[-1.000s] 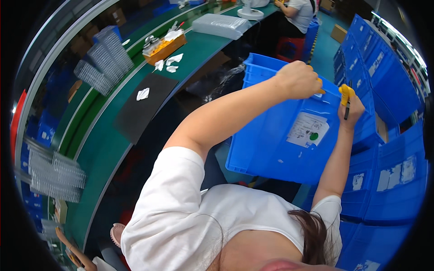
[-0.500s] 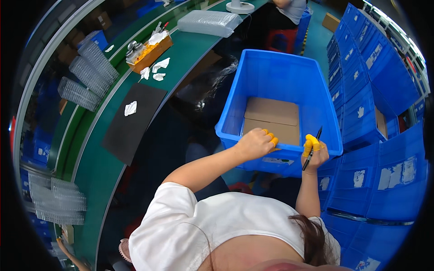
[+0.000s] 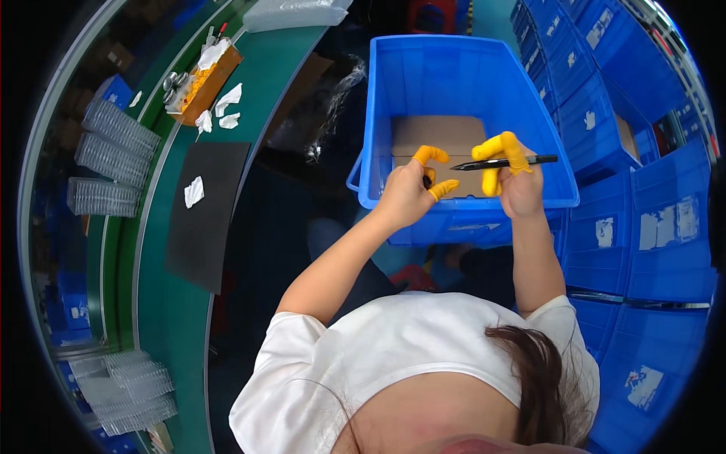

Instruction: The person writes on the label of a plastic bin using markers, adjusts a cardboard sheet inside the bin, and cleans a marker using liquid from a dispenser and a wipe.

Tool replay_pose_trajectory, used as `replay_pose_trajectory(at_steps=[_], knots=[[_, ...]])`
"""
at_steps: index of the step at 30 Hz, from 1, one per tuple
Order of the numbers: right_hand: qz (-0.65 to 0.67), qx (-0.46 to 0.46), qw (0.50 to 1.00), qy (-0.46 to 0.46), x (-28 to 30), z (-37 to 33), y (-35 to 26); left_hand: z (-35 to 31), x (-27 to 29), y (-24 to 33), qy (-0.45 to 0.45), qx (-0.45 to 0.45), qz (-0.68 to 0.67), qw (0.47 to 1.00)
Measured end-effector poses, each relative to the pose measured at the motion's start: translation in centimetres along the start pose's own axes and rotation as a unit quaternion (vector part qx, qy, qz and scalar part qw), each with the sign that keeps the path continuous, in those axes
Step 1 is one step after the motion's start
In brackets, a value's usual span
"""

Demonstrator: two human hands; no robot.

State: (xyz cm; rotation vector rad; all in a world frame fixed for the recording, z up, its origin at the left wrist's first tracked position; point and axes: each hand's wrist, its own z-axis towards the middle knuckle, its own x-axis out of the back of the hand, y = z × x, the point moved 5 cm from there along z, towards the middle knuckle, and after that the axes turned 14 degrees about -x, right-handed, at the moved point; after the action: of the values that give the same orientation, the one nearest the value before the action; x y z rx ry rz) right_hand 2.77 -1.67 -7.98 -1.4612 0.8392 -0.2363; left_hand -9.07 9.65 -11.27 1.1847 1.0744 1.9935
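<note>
My right hand [image 3: 518,181], with yellow finger cots, grips a black pen [image 3: 522,161] between thumb and fingers. The pen lies nearly level, its bare tip pointing toward my other hand. My left hand [image 3: 404,189] also wears yellow finger cots; its fingers curl around a small black piece [image 3: 429,180], mostly hidden in the palm and possibly the pen's cap. Both hands are over the near rim of a large blue bin [image 3: 427,68]. Brown cardboard [image 3: 431,132] lies flat on the bin's floor.
At left runs a green workbench [image 3: 178,325] with a black mat [image 3: 204,234], white paper scraps [image 3: 229,98] and a cardboard box [image 3: 214,83] of yellow finger cots. Clear plastic trays [image 3: 117,151] are stacked beyond it. Blue bins [image 3: 597,227] form a wall at right.
The pen has swung from steep to nearly level, its tip now toward my left hand. Both hands have risen in view, and the left fingers have loosened from a fist. The view has shifted.
</note>
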Motion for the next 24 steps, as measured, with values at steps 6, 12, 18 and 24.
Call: replay_pose_trajectory(at_steps=[6,12,18,24], knots=[[-0.075,-0.028,0.992,-0.102,-2.0,0.3,1.5,-1.1,1.1,0.2,-0.006,-0.018,-0.022,1.000],[-0.131,-0.070,0.983,-0.108,-4.6,0.4,2.9,-1.7,2.1,0.6,-0.038,-0.026,0.063,0.997],[-0.247,0.056,0.966,-0.048,-6.7,-0.7,4.7,-2.6,2.5,0.9,0.032,-0.035,0.135,0.990],[-0.248,0.061,0.963,-0.090,-9.4,-2.8,5.9,-5.6,3.5,0.8,0.052,-0.013,0.063,0.997]])
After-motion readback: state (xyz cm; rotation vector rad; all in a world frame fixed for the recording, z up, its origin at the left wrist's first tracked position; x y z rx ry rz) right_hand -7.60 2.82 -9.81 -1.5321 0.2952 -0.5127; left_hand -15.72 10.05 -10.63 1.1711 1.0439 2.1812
